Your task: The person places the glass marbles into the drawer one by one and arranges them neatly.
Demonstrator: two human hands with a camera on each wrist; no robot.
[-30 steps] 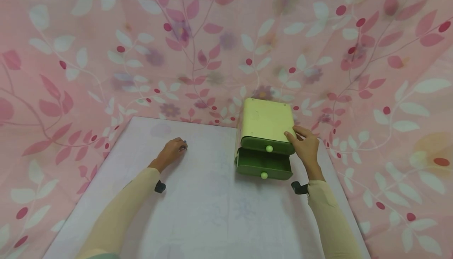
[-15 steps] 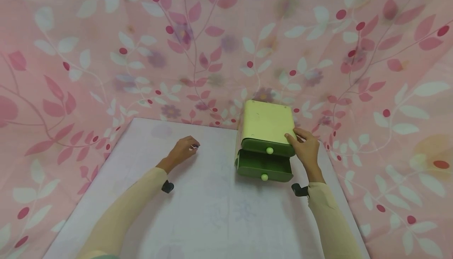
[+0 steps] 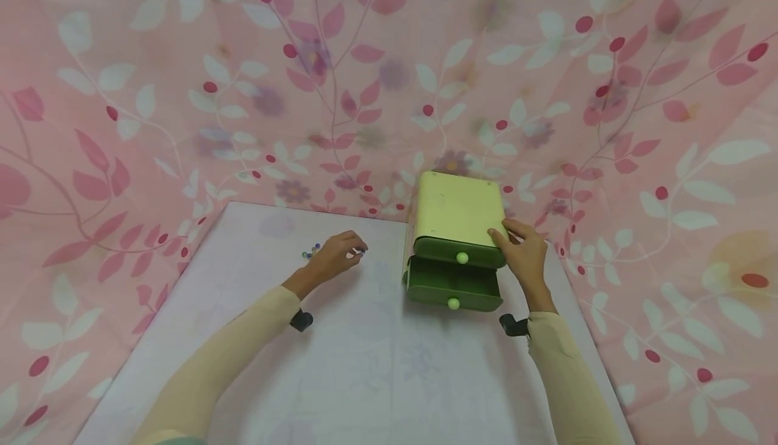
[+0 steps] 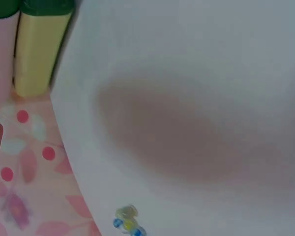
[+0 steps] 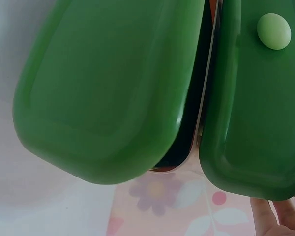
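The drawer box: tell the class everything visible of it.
The drawer box has a yellow top, pink and yellow on its left side, and two green drawers with round, paler knobs; metal or plastic, unclear. The upper drawer looks closed; the lower drawer is pulled out. It stands on the table near the back edge, the right hand gripping its right side, thumb on top.

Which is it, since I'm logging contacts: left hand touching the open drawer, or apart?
Apart: the head view plainly shows pale tabletop between the left hand and the open drawer.
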